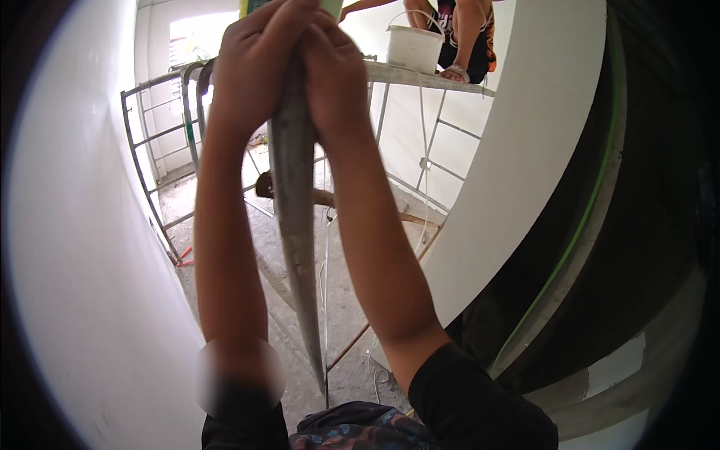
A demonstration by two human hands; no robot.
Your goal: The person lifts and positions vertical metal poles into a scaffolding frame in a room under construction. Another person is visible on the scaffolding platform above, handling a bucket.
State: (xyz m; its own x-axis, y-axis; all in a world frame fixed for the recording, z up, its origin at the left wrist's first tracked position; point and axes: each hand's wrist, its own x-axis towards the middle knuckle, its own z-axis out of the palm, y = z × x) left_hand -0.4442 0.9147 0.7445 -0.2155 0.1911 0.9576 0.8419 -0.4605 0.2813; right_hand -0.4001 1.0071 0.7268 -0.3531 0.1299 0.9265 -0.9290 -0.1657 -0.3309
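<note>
Both my arms stretch forward, and my hands meet at the upper edge of the view. My left hand (259, 64) has its fingers curled, and my right hand (334, 79) presses against it with bent fingers. Between and beyond them shows a green and yellow thing (332, 7), mostly cut off by the frame and covered by my fingers, so its kind is unclear. Below my hands a long, narrow grey plank (294, 225) runs back toward my body, high over the floor.
Metal scaffold frames (161, 135) stand ahead on the left. A person (469, 37) crouches on a far scaffold platform (405, 77) beside a white bucket (414, 49). White walls (67, 262) flank me. A dark recess with a green strip (570, 244) lies right, and concrete floor (352, 292) below.
</note>
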